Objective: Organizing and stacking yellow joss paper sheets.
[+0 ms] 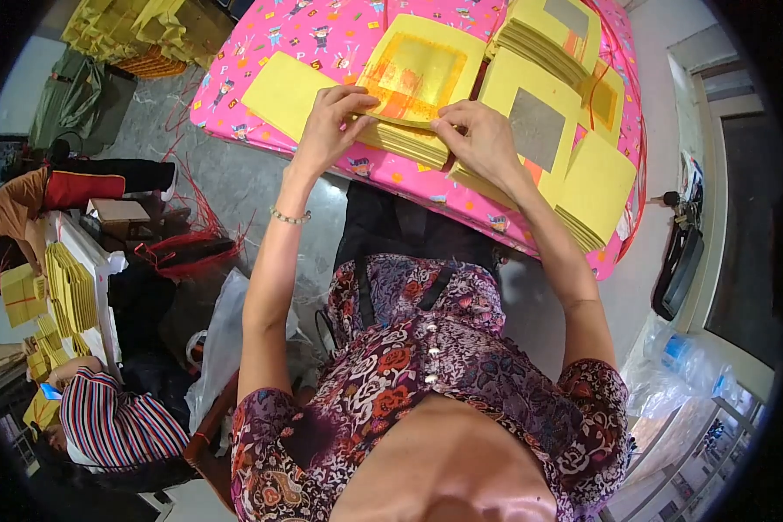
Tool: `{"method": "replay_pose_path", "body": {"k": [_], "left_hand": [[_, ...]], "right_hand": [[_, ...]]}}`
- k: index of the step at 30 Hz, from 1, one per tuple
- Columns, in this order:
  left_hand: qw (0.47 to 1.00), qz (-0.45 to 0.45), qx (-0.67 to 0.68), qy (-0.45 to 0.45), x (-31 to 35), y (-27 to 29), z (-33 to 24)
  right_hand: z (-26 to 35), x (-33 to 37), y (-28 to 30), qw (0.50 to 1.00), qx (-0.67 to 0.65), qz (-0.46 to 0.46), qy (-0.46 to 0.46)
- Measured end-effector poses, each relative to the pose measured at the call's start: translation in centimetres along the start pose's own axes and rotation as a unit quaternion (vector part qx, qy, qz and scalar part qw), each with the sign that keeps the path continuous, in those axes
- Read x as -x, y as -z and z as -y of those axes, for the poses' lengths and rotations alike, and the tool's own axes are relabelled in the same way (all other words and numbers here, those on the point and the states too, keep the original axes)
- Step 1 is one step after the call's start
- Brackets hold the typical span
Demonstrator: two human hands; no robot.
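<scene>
Grip-wise, left hand [335, 122] and right hand [477, 135] both pinch the near edge of the yellow paper sheet with a gold-orange square [418, 65], atop a squared-off yellow paper stack [404, 143] on the pink cartoon-print tabletop [235, 87], so uneven tugging could crease it.

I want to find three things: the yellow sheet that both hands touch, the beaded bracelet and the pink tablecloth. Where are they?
Yellow sheet [416, 73]: head view, on its golden square.
Beaded bracelet [290, 218]: head view, middle of its beads.
Pink tablecloth [350, 31]: head view, on its bare upper-left part.
</scene>
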State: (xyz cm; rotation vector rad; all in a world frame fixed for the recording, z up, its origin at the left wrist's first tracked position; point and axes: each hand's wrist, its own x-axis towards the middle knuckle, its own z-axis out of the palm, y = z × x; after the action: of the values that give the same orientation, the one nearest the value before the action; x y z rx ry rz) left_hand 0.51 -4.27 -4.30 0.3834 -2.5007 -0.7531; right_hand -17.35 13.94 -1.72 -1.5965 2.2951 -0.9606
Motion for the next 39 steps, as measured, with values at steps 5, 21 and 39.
{"method": "replay_pose_path", "body": {"k": [5,21,39], "left_hand": [[1.0,-0.003,-0.001,-0.006,-0.1,0.0,0.1],[1.0,-0.007,-0.006,-0.009,-0.1,0.1,0.0],[0.999,0.029,-0.02,-0.01,-0.8,0.9,-0.7]], "right_hand": [[0.0,-0.1,-0.1,1.0,0.01,0.003,-0.014],[0.3,-0.3,-0.1,1.0,0.006,0.001,-0.021],[0.4,-0.3,0.1,0.999,0.025,0.012,-0.024]]}}
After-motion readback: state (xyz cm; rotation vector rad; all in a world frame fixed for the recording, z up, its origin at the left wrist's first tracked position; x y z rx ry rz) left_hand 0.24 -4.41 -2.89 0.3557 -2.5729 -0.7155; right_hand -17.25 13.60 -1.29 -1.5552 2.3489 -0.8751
